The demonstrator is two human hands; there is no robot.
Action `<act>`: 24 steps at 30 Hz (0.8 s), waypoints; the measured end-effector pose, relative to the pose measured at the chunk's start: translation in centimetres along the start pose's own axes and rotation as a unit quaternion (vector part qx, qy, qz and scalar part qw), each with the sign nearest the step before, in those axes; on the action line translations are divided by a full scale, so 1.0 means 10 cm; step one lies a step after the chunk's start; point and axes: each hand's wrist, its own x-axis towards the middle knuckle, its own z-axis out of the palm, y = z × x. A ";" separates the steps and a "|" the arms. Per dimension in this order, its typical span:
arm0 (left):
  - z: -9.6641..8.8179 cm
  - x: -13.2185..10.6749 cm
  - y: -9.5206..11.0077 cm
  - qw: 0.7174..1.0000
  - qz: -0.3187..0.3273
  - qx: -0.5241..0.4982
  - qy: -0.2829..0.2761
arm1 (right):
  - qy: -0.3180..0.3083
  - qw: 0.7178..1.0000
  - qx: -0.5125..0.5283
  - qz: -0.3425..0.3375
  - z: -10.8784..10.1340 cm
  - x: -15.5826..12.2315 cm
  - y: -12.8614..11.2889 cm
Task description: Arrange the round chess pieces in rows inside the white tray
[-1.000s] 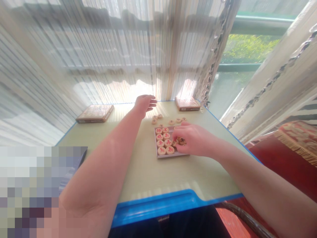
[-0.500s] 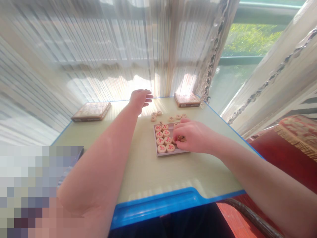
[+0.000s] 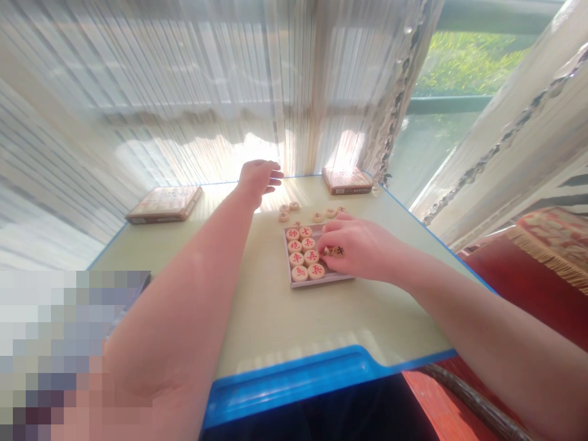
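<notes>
A shallow open box (image 3: 321,283) sits on the table with red-marked Chinese chess pieces (image 3: 311,257) laid in two columns along its left side. Over the box's right part is my right hand (image 3: 344,242), its thumb and fingers closed around a black-marked Chinese chess piece (image 3: 339,252). Part of that piece and the box's right side are hidden by the hand. My left hand (image 3: 260,179) hovers over the far side of the table, fingers apart and holding nothing. Several loose pieces (image 3: 318,217) lie beyond the box.
One flat box (image 3: 165,203) lies at the far left of the table, and another box (image 3: 346,180) at the far right. The pale tabletop (image 3: 266,312) has a blue rim (image 3: 294,380). Sheer curtains (image 3: 220,79) hang behind it, and a red seat (image 3: 519,275) stands at the right.
My right fingers have shifted slightly over the box, with the black-marked pieces now showing between them. My left hand stays nearly still. The whole view has tilted a little.
</notes>
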 end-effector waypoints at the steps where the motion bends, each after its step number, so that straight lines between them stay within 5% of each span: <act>1: 0.00 0.00 0.00 1.000 0.001 0.003 -0.002 | 0.005 1.000 -0.004 0.007 0.01 0.00 -0.01; 24: 0.01 -0.08 0.08 0.999 0.012 0.009 -0.037 | 0.046 0.992 0.004 0.121 0.16 0.10 0.04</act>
